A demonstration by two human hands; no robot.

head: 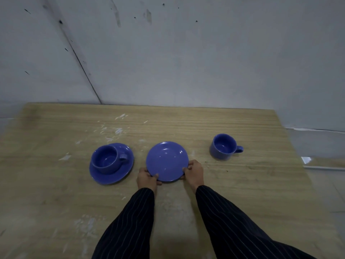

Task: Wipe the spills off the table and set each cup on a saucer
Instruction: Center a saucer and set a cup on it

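Observation:
An empty blue saucer (166, 160) lies at the middle of the wooden table (242, 193). My left hand (147, 178) grips its near left rim, thumb on top. My right hand (194, 171) grips its near right rim. To the left, a blue cup (107, 158) stands upright on a second blue saucer (112, 176), handle to the right. Another blue cup (223, 146) stands alone on the table to the right, handle pointing right.
White dried smears (112, 130) mark the table behind the left saucer, and more white smears (86, 224) lie near the front left. A grey wall (168, 53) rises right behind the table. The table's right edge (291, 146) drops to a pale floor.

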